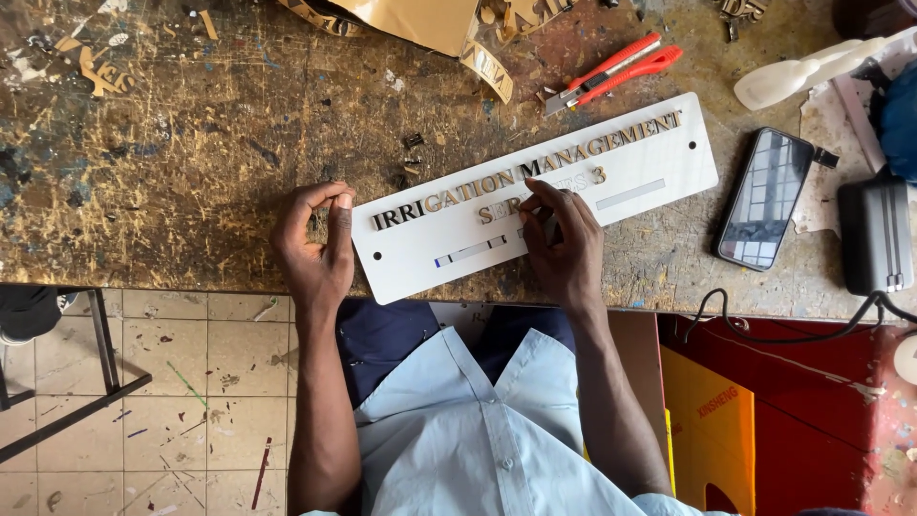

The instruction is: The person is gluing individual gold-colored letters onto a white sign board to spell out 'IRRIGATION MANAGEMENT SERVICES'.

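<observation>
A long white sign plate (650, 158) with raised gold letters lies slanted on the worn wooden workbench (191, 143). My left hand (315, 244) rests at the plate's left end, fingers curled, thumb and forefinger pinched together near the edge. My right hand (562, 239) lies over the plate's middle. Its fingertips press down on the lower row of gold letters (497, 212), hiding part of that row. Whether a small letter is between the fingers cannot be told.
A red utility knife (611, 75) lies behind the plate. A dark phone (764, 196) and a grey case (874, 234) with a black cable sit at right. Gold scraps (482, 62) litter the back. Tiled floor (191, 401) is below the bench edge.
</observation>
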